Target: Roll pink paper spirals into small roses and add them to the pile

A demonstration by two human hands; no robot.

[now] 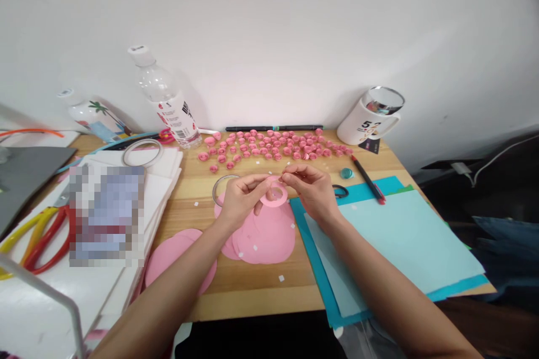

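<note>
Over the middle of the table, a pink paper spiral [281, 197] with an open centre hangs between my two hands. My left hand [244, 197] grips its left side, thumb on top and fingers partly behind the paper. At the upper right edge of the spiral, my right hand [309, 188] is closed in a pinch; the tip of the paper there is mostly hidden by the fingers. Below lies a pile of pink paper circles [269, 235]. Another stack of pink circles [179, 249] is partly covered by my left forearm. Several rolled pink paper roses [269, 146] spread across the back.
Light blue sheets [396, 241] lie under my right forearm. A tape roll [219, 188] sits beside my left hand. Scissors [42, 230] rest on white paper at left. A bottle [164, 101], a mug [370, 116] and a red-black pen [368, 179] stand or lie farther back.
</note>
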